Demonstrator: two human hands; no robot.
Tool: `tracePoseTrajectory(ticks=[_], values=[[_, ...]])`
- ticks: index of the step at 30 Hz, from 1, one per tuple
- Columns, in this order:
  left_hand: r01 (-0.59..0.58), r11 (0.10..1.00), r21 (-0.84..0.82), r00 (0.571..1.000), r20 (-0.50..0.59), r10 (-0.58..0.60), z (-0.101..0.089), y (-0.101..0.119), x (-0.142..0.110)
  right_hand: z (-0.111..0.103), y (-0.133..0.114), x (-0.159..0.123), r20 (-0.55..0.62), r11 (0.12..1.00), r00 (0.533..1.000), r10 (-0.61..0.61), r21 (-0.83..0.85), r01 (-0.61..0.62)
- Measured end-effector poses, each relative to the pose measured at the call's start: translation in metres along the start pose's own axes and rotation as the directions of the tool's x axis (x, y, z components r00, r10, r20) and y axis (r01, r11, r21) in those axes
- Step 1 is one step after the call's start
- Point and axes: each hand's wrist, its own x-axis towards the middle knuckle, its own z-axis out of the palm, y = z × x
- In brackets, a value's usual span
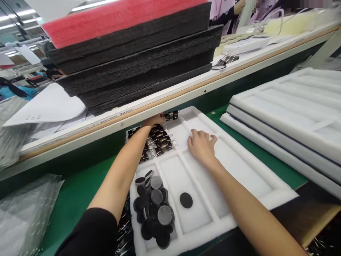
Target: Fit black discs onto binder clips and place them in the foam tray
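My left hand (157, 119) reaches to the far side of a white foam tray (183, 233), partly hidden by the shelf edge. Its fingers close at the end of a short row of black binder clips (172, 115). Below that hand, rows of more black binder clips (161, 140) with silver wire handles fill a far-left compartment. My right hand (202, 145) hovers over or rests on the tray's middle divider, fingers spread and slightly bent, holding nothing. Round black and clear discs (157, 213) are heaped in the near-left compartment. One flat black disc (186, 200) lies alone in the compartment beside them.
White foam trays (287, 106) are stacked at the right. Above, a shelf (186, 93) carries a pile of black foam (138, 60) topped by red foam (119, 21). Clear plastic packaging (26, 213) lies at left on the green table (76, 193). Another person's arm shows at the back.
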Motion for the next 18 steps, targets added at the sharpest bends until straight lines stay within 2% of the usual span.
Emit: tracePoseTrajectory(ticks=[6, 9, 12, 15, 18], values=[[-0.051, 0.996, -0.068, 0.998, 0.042, 0.054, -0.002, -0.016, -0.001, 0.002, -0.001, -0.001, -0.021, 1.0, 1.0, -0.008, 0.001, 0.008], [-0.103, 0.994, -0.046, 0.994, 0.026, 0.104, 0.0, -0.018, -0.006, 0.002, -0.001, -0.001, -0.017, 1.0, 1.0, -0.007, 0.0, 0.007], [-0.084, 0.993, 0.081, 0.996, -0.03, 0.087, 0.007, -0.01, -0.008, 0.002, -0.001, -0.002, -0.007, 1.0, 1.0, -0.008, 0.003, 0.008], [0.002, 0.979, 0.206, 0.998, -0.058, 0.01, 0.012, 0.006, -0.006, 0.002, 0.001, -0.002, -0.011, 1.0, 1.0, -0.011, 0.004, 0.011], [0.07, 0.974, 0.216, 0.996, -0.069, -0.056, 0.011, 0.02, -0.015, 0.002, 0.002, -0.002, -0.008, 1.0, 1.0, -0.017, -0.008, 0.017]])
